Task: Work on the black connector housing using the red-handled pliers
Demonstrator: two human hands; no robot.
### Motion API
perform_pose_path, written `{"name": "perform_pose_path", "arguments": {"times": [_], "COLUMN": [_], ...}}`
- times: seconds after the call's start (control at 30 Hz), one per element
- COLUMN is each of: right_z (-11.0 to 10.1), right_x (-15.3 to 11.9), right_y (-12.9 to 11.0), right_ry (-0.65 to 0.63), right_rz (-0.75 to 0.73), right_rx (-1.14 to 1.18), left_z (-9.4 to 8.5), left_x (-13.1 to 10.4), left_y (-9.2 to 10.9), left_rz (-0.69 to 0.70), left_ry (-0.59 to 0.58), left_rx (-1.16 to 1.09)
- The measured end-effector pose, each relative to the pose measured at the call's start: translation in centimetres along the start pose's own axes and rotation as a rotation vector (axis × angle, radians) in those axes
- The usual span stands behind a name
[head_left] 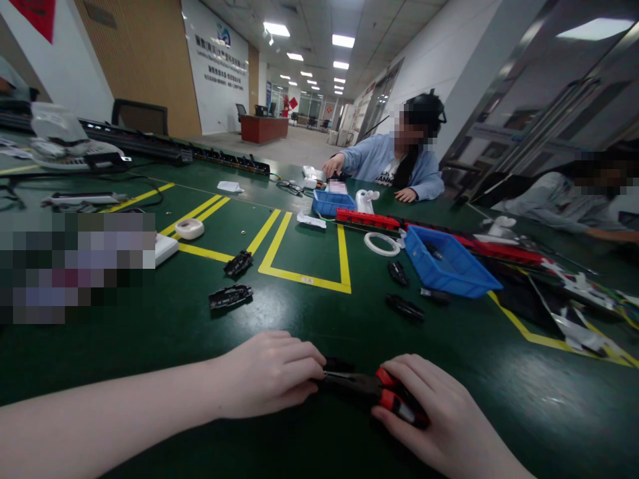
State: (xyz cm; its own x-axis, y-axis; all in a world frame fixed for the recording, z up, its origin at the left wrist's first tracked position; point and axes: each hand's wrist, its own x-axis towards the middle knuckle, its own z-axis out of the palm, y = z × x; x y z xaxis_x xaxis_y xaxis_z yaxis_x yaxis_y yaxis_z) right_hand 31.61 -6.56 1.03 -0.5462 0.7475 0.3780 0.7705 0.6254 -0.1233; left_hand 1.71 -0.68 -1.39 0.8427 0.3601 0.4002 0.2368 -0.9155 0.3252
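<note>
My right hand (439, 406) is wrapped round the red and black handles of a pair of long-nose pliers (357, 384). Their jaws point left and reach my left fingertips. My left hand (277, 372) is closed in a pinch at the jaw tips; whatever lies between its fingers is hidden. Just behind the jaws, a dark piece (339, 364) shows against the left fingers, its kind unclear. Farther up the green table (299, 319) lie two black plastic parts, one nearer (230, 299) and one behind it (238, 263).
Several similar black parts (405, 307) lie beside a blue bin (449, 266) on the right. A white ring (382, 244) and a red strip (367, 219) are beyond. Across the table a person in a light blue jacket (372, 159) sits near a smaller blue bin (333, 203).
</note>
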Motion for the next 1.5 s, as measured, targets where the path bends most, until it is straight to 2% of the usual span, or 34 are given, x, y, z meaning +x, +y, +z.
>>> {"name": "perform_pose_path", "arguments": {"times": [0.63,1.13,1.5], "right_z": [-0.1,0.3,1.0], "right_x": [-0.1,-0.3,-0.5], "right_y": [-0.1,0.1,0.2], "right_ry": [-0.01,0.004,0.038], "right_rz": [0.008,0.016,0.009], "right_rx": [0.011,0.018,0.011], "left_z": [-0.1,-0.6,-0.5], "left_x": [0.1,0.6,0.5], "left_y": [-0.2,0.1,0.0], "left_rz": [-0.029,-0.142,-0.131], "left_ry": [-0.016,-0.025,-0.037], "left_rx": [-0.008,-0.098,-0.06]}}
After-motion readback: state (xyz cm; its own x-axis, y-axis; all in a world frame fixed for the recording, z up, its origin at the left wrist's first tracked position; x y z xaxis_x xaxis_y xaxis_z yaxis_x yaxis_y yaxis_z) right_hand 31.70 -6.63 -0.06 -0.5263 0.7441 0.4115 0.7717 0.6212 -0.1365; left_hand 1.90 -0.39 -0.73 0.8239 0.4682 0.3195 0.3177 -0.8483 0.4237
